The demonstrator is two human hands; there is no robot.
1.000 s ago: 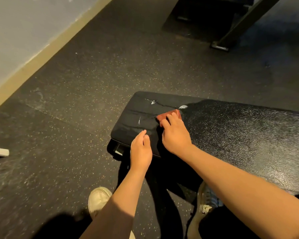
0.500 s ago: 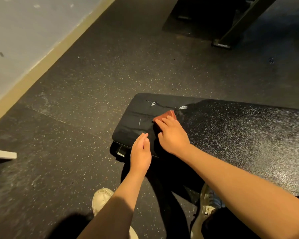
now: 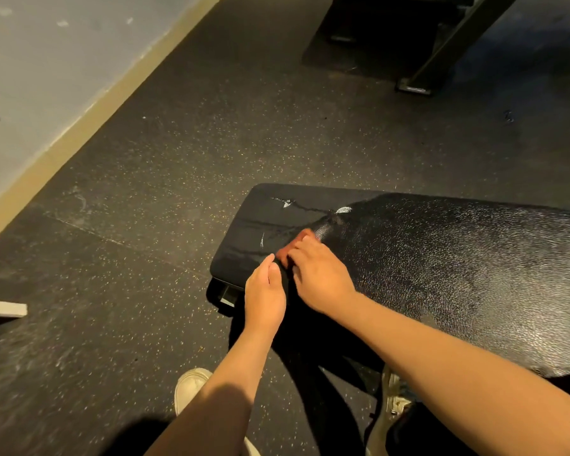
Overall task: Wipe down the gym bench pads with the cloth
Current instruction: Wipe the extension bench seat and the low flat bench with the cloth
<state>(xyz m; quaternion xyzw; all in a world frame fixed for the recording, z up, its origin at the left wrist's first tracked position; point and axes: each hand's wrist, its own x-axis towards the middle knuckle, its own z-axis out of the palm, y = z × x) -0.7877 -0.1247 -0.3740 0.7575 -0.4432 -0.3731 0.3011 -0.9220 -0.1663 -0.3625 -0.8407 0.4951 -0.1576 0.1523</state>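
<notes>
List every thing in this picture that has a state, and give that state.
bench pad: surface cracked, small white tears near its end.
cloth: bunched, lying on the bench pad.
right hand: pressing down on the cloth.
left hand: fingers straight, resting at the bench pad's near edge.

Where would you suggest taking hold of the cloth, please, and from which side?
Probably the far edge of the cloth, pinched from the cracked end of the bench pad: it lies flat under the right hand, whose fingers cover most of it, so only that rim shows.
</notes>
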